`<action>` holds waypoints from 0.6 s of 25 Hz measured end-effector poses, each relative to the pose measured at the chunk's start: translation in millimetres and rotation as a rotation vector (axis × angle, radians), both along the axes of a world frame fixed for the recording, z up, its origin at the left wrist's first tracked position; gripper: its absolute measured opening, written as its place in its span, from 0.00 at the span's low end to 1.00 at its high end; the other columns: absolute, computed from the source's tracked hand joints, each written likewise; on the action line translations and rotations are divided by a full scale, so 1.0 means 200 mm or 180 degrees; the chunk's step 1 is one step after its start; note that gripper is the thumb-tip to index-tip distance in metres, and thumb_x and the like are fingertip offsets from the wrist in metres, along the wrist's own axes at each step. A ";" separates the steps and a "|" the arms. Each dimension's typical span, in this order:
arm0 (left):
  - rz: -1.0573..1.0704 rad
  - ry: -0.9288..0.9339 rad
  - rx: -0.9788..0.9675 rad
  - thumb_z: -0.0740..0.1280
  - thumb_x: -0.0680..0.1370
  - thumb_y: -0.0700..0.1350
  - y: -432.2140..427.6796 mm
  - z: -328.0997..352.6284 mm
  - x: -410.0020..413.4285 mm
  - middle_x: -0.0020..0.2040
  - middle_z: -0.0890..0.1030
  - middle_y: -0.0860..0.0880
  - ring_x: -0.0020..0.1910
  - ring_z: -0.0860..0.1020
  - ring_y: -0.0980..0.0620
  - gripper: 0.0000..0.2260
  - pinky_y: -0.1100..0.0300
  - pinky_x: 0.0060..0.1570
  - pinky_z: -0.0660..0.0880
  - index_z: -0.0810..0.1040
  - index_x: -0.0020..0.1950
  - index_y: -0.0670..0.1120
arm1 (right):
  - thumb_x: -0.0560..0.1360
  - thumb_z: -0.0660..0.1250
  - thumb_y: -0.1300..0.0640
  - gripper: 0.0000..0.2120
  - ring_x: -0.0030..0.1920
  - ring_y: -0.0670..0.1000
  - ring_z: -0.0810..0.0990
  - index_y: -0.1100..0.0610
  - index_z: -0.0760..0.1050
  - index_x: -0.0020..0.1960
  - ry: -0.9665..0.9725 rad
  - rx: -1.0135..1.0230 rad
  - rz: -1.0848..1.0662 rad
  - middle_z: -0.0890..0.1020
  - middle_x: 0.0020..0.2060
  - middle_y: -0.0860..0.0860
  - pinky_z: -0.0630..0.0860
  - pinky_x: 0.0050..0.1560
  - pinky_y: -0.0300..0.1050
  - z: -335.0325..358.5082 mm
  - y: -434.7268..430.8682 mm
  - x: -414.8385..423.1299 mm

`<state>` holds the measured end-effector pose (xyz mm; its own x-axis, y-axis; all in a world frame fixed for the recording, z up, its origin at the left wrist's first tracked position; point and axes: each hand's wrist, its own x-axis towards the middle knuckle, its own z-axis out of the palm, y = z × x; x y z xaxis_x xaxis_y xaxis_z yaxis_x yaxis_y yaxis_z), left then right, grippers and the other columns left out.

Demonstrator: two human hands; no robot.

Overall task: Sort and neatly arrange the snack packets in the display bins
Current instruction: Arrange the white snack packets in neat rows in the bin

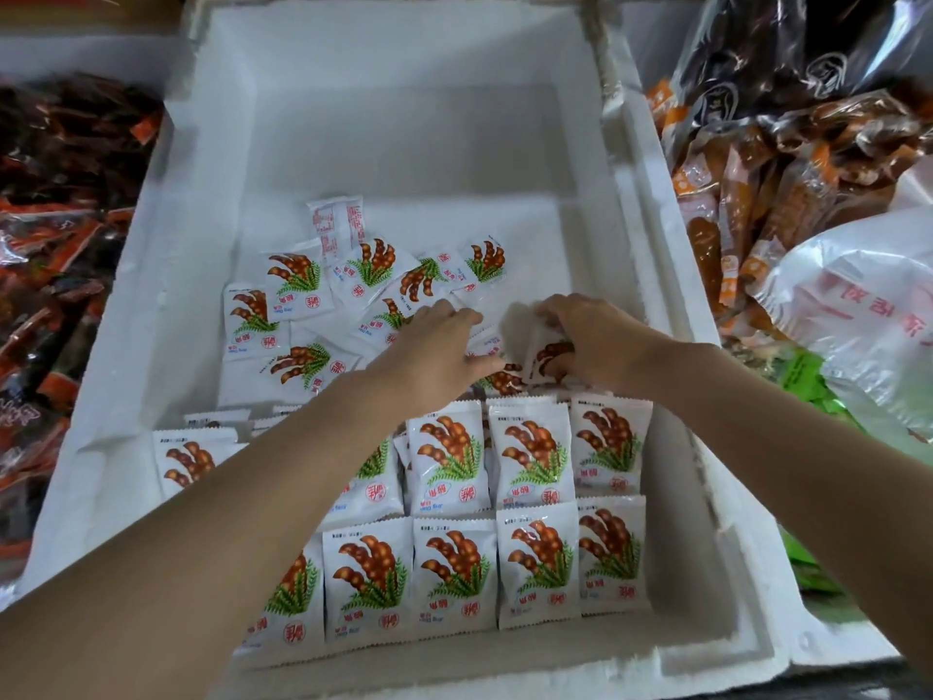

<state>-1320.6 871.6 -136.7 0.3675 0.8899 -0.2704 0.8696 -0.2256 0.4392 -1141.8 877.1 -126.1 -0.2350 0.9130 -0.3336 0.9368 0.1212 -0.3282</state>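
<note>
A white foam bin (151, 275) holds white snack packets printed with brown pods and green leaves. Neat upright rows of packets (535, 563) fill its near part. A loose pile of packets (298, 285) lies flat in the middle. My left hand (434, 346) reaches over the pile, fingers stretched and resting on loose packets. Just to its right, my right hand (580, 336) grips one packet (542, 353), held upright behind the back row.
A bin of dark red and orange packets (60, 234) stands on the left. On the right lie orange sausage-like packets (747, 204) under dark plastic bags (787, 58), a white carrier bag (858, 315) and green packets (808, 376). The far half of the foam bin is bare.
</note>
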 end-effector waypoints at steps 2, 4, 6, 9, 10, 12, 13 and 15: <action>0.0107 -0.0093 -0.0002 0.69 0.76 0.52 0.04 -0.02 0.04 0.68 0.69 0.43 0.67 0.67 0.47 0.29 0.56 0.65 0.65 0.63 0.73 0.44 | 0.73 0.67 0.66 0.23 0.57 0.55 0.76 0.56 0.68 0.67 0.0057 -0.0128 -0.0106 0.76 0.58 0.55 0.76 0.55 0.48 -0.01 0.04 0.00; 0.0323 -0.0300 -0.0196 0.73 0.73 0.49 0.07 -0.04 0.06 0.66 0.71 0.44 0.65 0.69 0.48 0.30 0.60 0.60 0.66 0.66 0.70 0.43 | 0.73 0.68 0.65 0.15 0.52 0.53 0.78 0.57 0.74 0.59 0.0024 -0.0130 -0.0054 0.79 0.52 0.54 0.76 0.49 0.43 0.00 0.05 0.00; 0.0459 -0.0412 -0.0466 0.74 0.72 0.49 0.09 -0.04 0.06 0.66 0.73 0.43 0.66 0.70 0.47 0.29 0.60 0.59 0.66 0.69 0.69 0.40 | 0.73 0.67 0.66 0.12 0.47 0.51 0.77 0.57 0.76 0.56 -0.0039 0.0055 0.0010 0.78 0.49 0.52 0.72 0.43 0.41 0.00 0.04 0.00; 0.0456 -0.0498 -0.0547 0.71 0.75 0.49 0.10 -0.02 0.05 0.63 0.74 0.37 0.63 0.72 0.40 0.25 0.54 0.58 0.68 0.71 0.65 0.35 | 0.74 0.65 0.65 0.12 0.47 0.54 0.77 0.54 0.74 0.54 -0.0120 0.0475 -0.0095 0.79 0.50 0.52 0.72 0.42 0.43 0.01 0.03 0.01; 0.0476 -0.0567 -0.0467 0.69 0.76 0.47 0.08 0.00 0.04 0.62 0.73 0.34 0.62 0.72 0.38 0.23 0.53 0.57 0.68 0.71 0.64 0.33 | 0.74 0.66 0.64 0.09 0.47 0.53 0.78 0.53 0.74 0.52 -0.0073 0.0596 -0.0135 0.80 0.50 0.52 0.72 0.41 0.43 0.02 0.02 0.02; 0.0613 -0.0801 -0.0050 0.66 0.78 0.44 0.06 0.03 0.03 0.55 0.76 0.36 0.52 0.76 0.42 0.15 0.59 0.47 0.70 0.72 0.60 0.36 | 0.74 0.68 0.59 0.05 0.44 0.52 0.78 0.54 0.72 0.47 0.0210 0.0950 -0.0175 0.80 0.48 0.51 0.73 0.40 0.39 0.07 -0.01 0.02; 0.0728 -0.0975 0.0207 0.65 0.79 0.43 0.05 0.06 0.02 0.50 0.76 0.41 0.45 0.76 0.48 0.10 0.64 0.39 0.70 0.72 0.57 0.39 | 0.74 0.68 0.58 0.05 0.44 0.51 0.78 0.54 0.71 0.46 0.0424 0.1213 -0.0197 0.79 0.47 0.51 0.75 0.41 0.40 0.10 -0.02 0.02; 0.0963 -0.1264 0.0704 0.62 0.80 0.43 0.03 0.12 0.01 0.47 0.76 0.44 0.39 0.73 0.54 0.04 0.66 0.32 0.69 0.70 0.51 0.43 | 0.74 0.68 0.59 0.06 0.44 0.52 0.80 0.57 0.72 0.46 0.0950 0.1731 -0.0295 0.79 0.46 0.52 0.79 0.44 0.48 0.16 -0.07 0.02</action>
<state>-1319.6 877.0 -113.7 0.1219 0.9916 0.0425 0.6869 -0.1152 0.7176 -1138.0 863.6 -93.3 -0.1581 0.9547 0.2522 0.8290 0.2671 -0.4914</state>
